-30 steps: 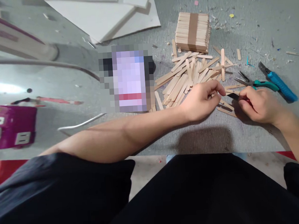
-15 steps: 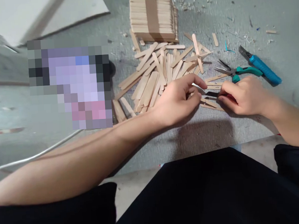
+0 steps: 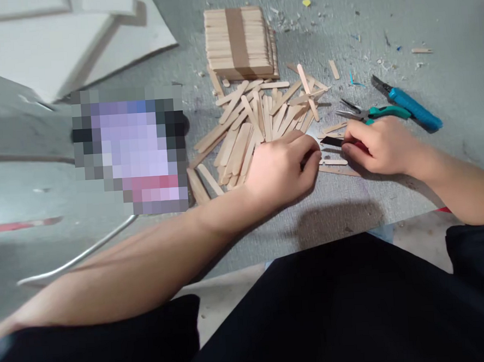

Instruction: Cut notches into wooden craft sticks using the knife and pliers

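My right hand (image 3: 381, 146) pinches a dark, angled knife blade (image 3: 332, 141) whose tip points left toward my other hand. Thumb and fingers of my left hand (image 3: 288, 164) are closed, and a notched popsicle stick (image 3: 334, 163) sticks out from under their tips to the right. The blade hovers just above that stick, apart from it as far as I can see. Another popsicle stick (image 3: 340, 170) lies just in front, and more lie behind the blade, partly hidden by my hands.
A loose heap of popsicle sticks (image 3: 240, 145) spreads beside my left hand, with a banded bundle of sticks (image 3: 217, 40) behind it. Pliers with green handles (image 3: 387, 111) and blue-handled cutters (image 3: 416, 107) lie beyond my right hand. White boards (image 3: 32, 46) and a blurred-out object (image 3: 135, 138) are at left.
My left fingers, raised and apart before, have closed down on a popsicle stick. The blade in my right hand has shifted slightly. The whole view has moved a little.
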Demonstrator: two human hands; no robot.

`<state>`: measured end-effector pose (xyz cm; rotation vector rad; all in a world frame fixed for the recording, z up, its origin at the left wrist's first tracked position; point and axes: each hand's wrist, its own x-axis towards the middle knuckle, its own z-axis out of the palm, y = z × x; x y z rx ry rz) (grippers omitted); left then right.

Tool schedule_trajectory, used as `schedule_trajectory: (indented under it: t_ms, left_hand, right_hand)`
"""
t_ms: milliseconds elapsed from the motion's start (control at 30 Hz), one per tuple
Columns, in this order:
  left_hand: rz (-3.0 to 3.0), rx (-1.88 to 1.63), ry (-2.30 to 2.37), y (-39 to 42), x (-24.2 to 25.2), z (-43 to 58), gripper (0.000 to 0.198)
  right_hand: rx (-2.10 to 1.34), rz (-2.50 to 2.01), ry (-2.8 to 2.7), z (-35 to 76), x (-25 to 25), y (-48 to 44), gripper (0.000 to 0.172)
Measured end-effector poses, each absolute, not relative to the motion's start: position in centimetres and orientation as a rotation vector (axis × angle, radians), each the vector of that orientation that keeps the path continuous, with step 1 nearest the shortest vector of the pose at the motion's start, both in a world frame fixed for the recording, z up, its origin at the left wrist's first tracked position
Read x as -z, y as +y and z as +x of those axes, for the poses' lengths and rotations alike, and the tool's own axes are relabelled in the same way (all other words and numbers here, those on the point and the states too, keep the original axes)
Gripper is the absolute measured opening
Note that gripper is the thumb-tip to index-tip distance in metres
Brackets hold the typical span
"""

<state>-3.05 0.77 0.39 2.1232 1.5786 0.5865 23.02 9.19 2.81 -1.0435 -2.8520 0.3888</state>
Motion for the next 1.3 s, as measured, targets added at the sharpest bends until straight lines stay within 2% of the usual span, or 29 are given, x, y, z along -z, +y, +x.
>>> schedule_trajectory:
  t_ms: [233, 400, 600, 767, 867, 933, 1067, 1167, 1300]
  left_hand:
    - [2.247, -0.287, 1.582, 1.1, -2.5, -2.9, 0.029]
    - [2.349, 0.024, 1.614, 0.2, -4.3, -2.5, 0.026]
    - [2.391, -0.063, 1.658, -0.2, -2.8, -2.2, 0.027]
    - [2.420, -0.298, 1.681, 0.1, -1.4, -2.5, 0.031]
    - [2.612, -0.406, 1.607, 0.0, -1.2, -2.7, 0.034]
    - [2.797, -0.393, 1.437, -0.1, -1.6, -2.7, 0.035]
    - [2.940, -0.355, 1.229, -0.2, -3.0, -2.3, 0.048]
    - [2.874, -0.343, 1.151, 0.0, -4.1, -2.0, 0.053]
    - [2.810, -0.441, 0.844, -0.4, -4.3, -1.5, 0.048]
  right_hand:
    - [-0.496, -1.070, -2.821, 23.0, -3.1, 9.6, 0.026]
    - [-0.498, -1.032, -2.858, 23.1, -3.1, 9.8, 0.031]
    - [-0.503, -0.981, -2.813, 23.4, -2.5, 9.8, 0.026]
    - [-0.534, -0.911, -2.626, 23.7, -2.1, 9.6, 0.021]
    - [-0.577, -0.977, -2.437, 23.9, -2.2, 9.0, 0.027]
    - [-0.749, -0.997, -2.330, 24.0, -2.5, 8.3, 0.036]
    - [-1.034, -0.773, -2.248, 23.8, -3.6, 6.6, 0.043]
    - [-1.035, -0.694, -2.327, 23.7, -4.5, 5.7, 0.051]
    - [-1.041, -0.729, -2.388, 23.8, -6.0, 5.0, 0.061]
